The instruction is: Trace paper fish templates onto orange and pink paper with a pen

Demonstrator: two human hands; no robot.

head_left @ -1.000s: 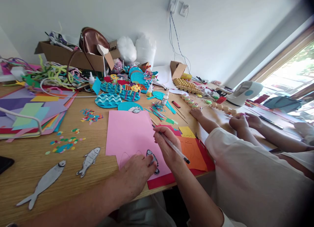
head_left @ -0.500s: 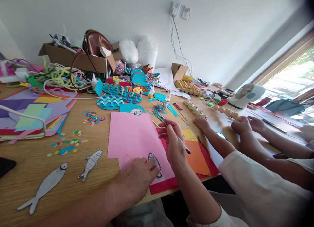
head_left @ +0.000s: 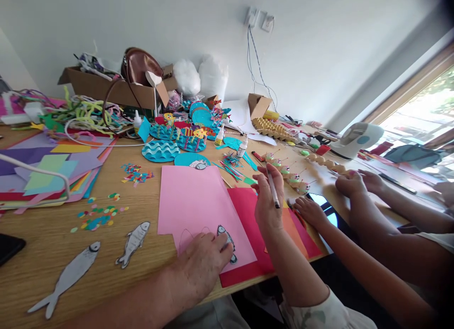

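Observation:
My left hand [head_left: 205, 258] lies on the pink paper [head_left: 191, 196], its fingertips pressing the edge of a small paper fish cutout [head_left: 227, 244]. Part of the fish is under the fingers. Thin drawn outlines show on the pink paper beside my knuckles. My right hand [head_left: 268, 201] is raised over the red paper [head_left: 243, 206], its fingers closed around a pale pencil [head_left: 273, 189] whose dark end points down. Two more fish cutouts, a large one [head_left: 73, 277] and a smaller one [head_left: 134, 244], rest on the wood at the left.
Another person's hand [head_left: 310, 210] is by orange-handled pliers [head_left: 298, 213] and a phone [head_left: 322, 208]. An egg-carton caterpillar [head_left: 289, 173] stands behind. Farther right, other hands [head_left: 354, 182] hold a carton strip. Confetti [head_left: 101, 215], glue bottles [head_left: 242, 146] and blue crafts [head_left: 161, 150] spread across the table.
My right hand has moved right with the pencil, away from the pink paper. The neighbour's hand and the caterpillar have come nearer, and more of the phone shows. My left hand stays on the fish.

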